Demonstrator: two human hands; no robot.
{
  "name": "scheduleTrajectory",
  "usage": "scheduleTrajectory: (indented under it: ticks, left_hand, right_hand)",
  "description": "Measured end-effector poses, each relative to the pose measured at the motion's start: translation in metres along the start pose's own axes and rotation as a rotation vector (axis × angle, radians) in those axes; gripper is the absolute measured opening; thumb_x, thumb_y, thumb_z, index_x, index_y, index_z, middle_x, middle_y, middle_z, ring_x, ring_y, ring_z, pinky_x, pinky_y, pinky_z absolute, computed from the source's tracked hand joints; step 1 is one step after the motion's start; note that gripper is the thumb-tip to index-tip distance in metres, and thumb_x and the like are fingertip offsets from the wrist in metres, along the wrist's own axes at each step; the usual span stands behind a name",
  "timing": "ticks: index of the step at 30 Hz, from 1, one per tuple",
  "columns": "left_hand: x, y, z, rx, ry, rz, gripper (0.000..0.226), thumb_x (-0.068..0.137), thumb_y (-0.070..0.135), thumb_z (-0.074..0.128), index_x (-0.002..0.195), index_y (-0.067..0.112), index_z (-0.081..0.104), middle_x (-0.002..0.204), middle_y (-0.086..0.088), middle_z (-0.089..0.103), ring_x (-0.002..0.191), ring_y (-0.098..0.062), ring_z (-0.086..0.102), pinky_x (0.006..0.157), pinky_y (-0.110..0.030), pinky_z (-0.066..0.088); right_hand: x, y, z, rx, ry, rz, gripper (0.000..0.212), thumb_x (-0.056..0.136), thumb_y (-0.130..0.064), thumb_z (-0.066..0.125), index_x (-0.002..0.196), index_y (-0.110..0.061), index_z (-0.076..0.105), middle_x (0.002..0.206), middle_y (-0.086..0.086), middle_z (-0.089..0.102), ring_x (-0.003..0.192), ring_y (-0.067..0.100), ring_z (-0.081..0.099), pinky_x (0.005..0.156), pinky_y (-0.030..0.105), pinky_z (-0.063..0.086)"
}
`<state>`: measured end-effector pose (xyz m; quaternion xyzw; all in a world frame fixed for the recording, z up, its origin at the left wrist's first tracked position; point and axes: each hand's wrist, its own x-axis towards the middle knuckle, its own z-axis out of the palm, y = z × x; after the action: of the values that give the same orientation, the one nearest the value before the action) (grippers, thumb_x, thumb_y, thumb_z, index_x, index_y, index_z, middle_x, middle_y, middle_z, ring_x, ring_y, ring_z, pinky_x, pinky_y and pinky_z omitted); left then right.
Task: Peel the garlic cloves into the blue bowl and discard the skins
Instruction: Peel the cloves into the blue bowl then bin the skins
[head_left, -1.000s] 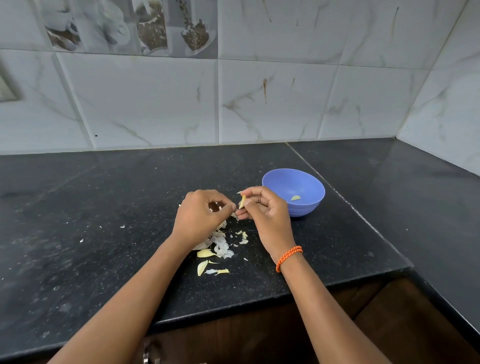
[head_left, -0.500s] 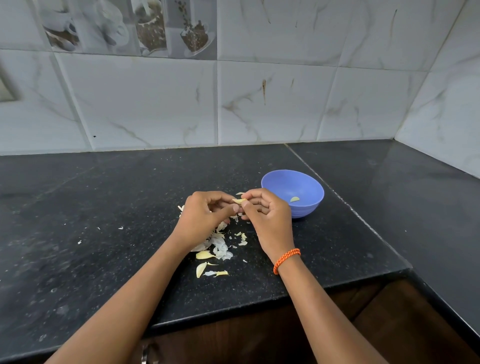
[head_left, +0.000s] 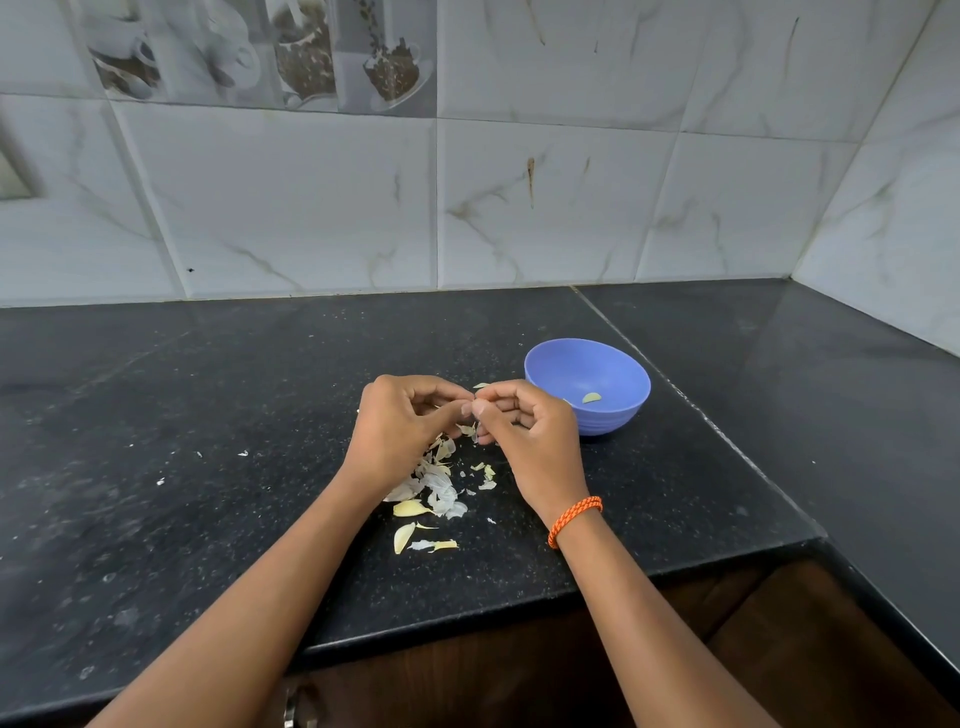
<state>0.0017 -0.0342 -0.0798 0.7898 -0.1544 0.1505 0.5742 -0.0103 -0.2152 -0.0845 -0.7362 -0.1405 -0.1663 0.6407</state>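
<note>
Pinching closer now, both hands (head_left: 467, 410) hide the clove (barely visible).

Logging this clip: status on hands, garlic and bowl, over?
Left hand and right hand pinch one garlic clove. Blue bowl holds one peeled clove. Skins litter counter; nothing blocking.

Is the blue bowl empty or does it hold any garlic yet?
Not empty: one peeled clove lies inside the upright bowl.

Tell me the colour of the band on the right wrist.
Orange, a braided cord wristband, seen clearly in the head view.
</note>
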Motion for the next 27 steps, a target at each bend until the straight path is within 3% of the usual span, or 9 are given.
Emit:
scheduleTrajectory:
  ticks: [5,10,15,19,23,27]
  left_hand:
    - [0.001,0.0,0.001,0.02,0.036,0.008,0.003,0.091,0.019,0.087,0.093,0.02,0.086,0.085,0.003,0.082,0.076,-0.022,0.08,0.077,-0.053,0.066]
    - [-0.002,0.002,0.003,0.065,0.034,-0.019,0.004,0.091,0.02,0.087,0.094,0.021,0.085,0.081,0.004,0.081,0.07,-0.018,0.078,0.068,-0.041,0.065]
    - [-0.002,0.002,0.005,0.097,0.027,-0.02,0.006,0.094,0.015,0.084,0.092,0.021,0.085,0.079,0.007,0.08,0.07,-0.013,0.077,0.066,-0.032,0.061]
    - [-0.005,0.003,0.006,0.114,0.016,-0.003,0.011,0.096,0.011,0.081,0.09,0.02,0.084,0.077,0.005,0.079,0.07,-0.012,0.077,0.069,-0.034,0.065]
    - [-0.006,0.006,0.006,0.174,-0.019,0.05,0.022,0.099,0.009,0.076,0.083,0.022,0.082,0.068,0.005,0.074,0.059,-0.006,0.067,0.056,-0.018,0.049]
    - [-0.005,0.002,0.004,0.236,-0.02,0.083,0.024,0.099,0.009,0.075,0.08,0.022,0.081,0.07,0.003,0.072,0.064,-0.015,0.07,0.059,-0.025,0.053]
  right_hand:
    - [0.002,0.005,0.0,-0.042,0.035,0.002,0.008,0.098,-0.009,0.075,0.106,-0.007,0.077,0.09,0.001,0.081,0.079,0.017,0.078,0.074,0.03,0.065]
    - [0.002,0.005,-0.001,-0.063,0.038,-0.003,0.016,0.094,-0.005,0.079,0.108,-0.01,0.076,0.095,-0.001,0.081,0.089,0.014,0.079,0.083,0.03,0.065]
    - [0.002,0.006,-0.002,-0.039,0.033,-0.018,0.008,0.094,0.0,0.077,0.102,-0.001,0.077,0.092,0.004,0.081,0.083,0.015,0.08,0.077,0.026,0.064]
    - [0.003,0.007,-0.003,-0.013,0.009,0.0,0.009,0.093,0.003,0.077,0.102,0.003,0.077,0.089,0.006,0.081,0.079,0.016,0.079,0.074,0.022,0.062]
    - [0.005,0.01,-0.003,0.013,-0.019,0.021,0.008,0.093,0.004,0.076,0.101,0.002,0.078,0.091,0.01,0.08,0.081,0.021,0.08,0.078,0.028,0.064]
    - [0.006,0.013,-0.003,0.02,-0.046,0.043,0.008,0.093,0.004,0.076,0.1,0.0,0.078,0.088,0.008,0.08,0.081,0.023,0.079,0.08,0.032,0.065]
